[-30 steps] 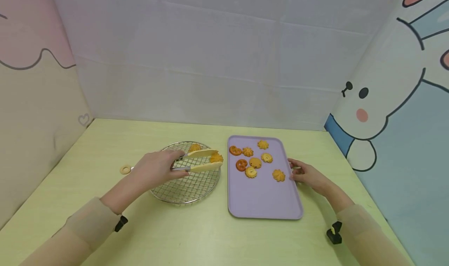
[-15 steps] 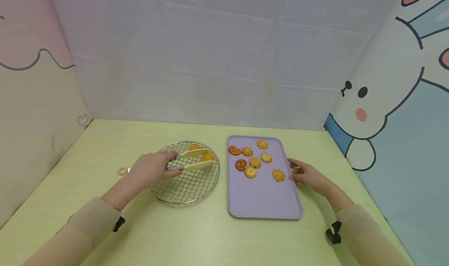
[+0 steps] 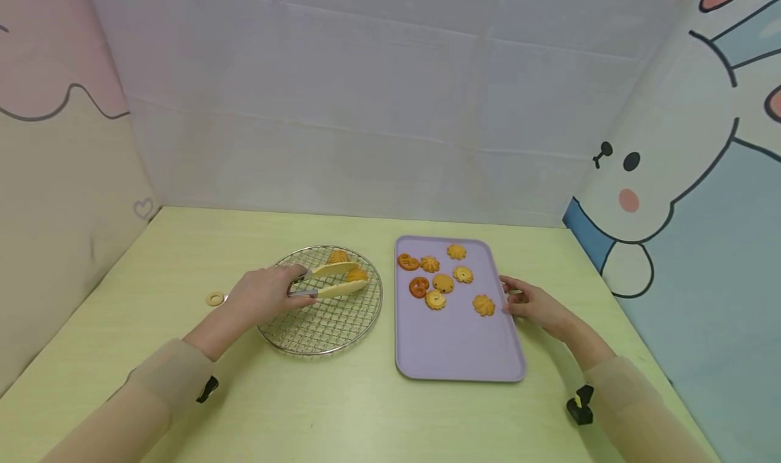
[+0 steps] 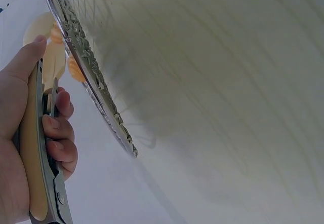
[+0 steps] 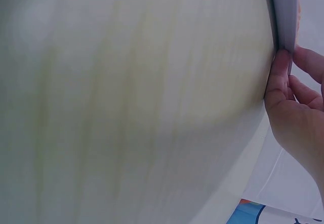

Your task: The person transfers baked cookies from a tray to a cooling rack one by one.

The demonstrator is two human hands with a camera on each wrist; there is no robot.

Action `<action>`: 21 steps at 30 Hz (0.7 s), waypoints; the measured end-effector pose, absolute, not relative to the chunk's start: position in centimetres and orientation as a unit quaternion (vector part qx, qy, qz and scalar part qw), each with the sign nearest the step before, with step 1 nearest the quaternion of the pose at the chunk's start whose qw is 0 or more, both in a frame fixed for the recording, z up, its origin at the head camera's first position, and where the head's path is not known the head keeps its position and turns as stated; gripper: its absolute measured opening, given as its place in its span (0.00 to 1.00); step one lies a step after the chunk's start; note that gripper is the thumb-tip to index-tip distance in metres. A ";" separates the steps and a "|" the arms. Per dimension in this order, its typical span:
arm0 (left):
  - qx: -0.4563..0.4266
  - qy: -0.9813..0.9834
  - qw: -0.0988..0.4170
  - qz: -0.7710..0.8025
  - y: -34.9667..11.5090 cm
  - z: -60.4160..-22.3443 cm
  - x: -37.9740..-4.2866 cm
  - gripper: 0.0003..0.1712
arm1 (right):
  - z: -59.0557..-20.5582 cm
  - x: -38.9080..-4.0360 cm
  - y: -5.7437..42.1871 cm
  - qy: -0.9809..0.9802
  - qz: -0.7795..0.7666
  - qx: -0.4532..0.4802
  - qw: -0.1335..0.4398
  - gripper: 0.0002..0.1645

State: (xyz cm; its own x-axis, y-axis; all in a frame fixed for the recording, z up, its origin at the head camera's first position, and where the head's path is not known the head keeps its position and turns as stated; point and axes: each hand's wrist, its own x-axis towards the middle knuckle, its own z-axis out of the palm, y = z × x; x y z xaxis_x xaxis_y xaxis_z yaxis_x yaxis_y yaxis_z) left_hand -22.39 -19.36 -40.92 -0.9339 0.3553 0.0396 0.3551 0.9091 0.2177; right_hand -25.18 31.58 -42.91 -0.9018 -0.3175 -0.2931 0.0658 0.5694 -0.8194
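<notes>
My left hand [image 3: 262,297] grips yellow-tipped metal tongs [image 3: 334,290] above the round wire rack [image 3: 320,349]. A flower-shaped golden cookie [image 3: 357,274] sits between the tong tips at the rack's far right part. Just behind it, another golden cookie [image 3: 338,255] lies on the rack. In the left wrist view, the fingers curl round the tongs' handles [image 4: 34,153], with both cookies at the rack's edge. My right hand [image 3: 537,306] holds the right edge of the lilac tray [image 3: 457,348]; the right wrist view shows thumb and fingers pinching the tray's rim [image 5: 284,11].
On the tray's far half lie two pretzels [image 3: 419,287], a round speckled cookie [image 3: 443,283] and several flower-shaped cookies [image 3: 485,305]. The tongs' pale ring [image 3: 215,298] sticks out behind my left wrist. A white sheet [image 3: 366,110] stands behind the table [image 3: 342,415].
My left hand has drawn the tongs and the cookie leftward, from the gap near the tray back over the rack, and slightly down. The right hand and tray have stayed put.
</notes>
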 end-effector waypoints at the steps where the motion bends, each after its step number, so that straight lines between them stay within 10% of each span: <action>1: 0.182 0.977 0.001 0.111 -19.4 -41.0 -22.5 0.36 | -42.9 -25.2 31.6 0.861 -0.459 -0.073 0.209 0.40; 21: 0.154 0.978 0.023 0.137 -19.8 -40.9 -22.3 0.41 | -43.1 -25.4 31.7 0.856 -0.466 -0.073 0.212 0.40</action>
State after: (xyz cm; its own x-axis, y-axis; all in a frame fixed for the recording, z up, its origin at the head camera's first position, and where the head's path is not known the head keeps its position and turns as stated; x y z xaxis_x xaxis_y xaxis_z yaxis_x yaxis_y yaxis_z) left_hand -22.30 -19.84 -40.91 -0.9518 0.3067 -0.0022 0.2944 0.9155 0.2742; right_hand -25.43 31.73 -43.11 -0.8997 -0.3221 -0.2946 0.0725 0.5553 -0.8285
